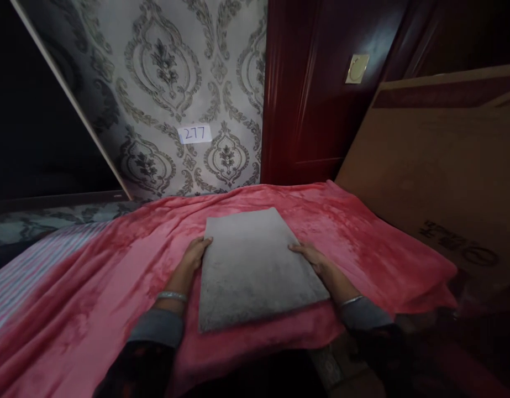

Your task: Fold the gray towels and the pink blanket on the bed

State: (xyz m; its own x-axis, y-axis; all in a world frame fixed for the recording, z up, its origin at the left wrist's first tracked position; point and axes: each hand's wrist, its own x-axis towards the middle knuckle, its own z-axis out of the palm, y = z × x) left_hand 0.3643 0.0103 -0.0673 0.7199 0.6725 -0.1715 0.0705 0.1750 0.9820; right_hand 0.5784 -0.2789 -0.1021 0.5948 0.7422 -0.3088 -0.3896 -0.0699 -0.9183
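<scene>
The matt grey rectangular panel (257, 268) between left grip (195, 254) and right grip (314, 257), edge-pinched by both, could be skewed by uneven pulling.

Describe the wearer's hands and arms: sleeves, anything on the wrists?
Both the left hand and right hand are gloveless. The left wrist has a silvery, textured band; the right, a thinner pale band, partly hidden. Grey-blue cuffs end dark sleeves; any sleeve pattern is too dim to make out. No cables visible.
</scene>
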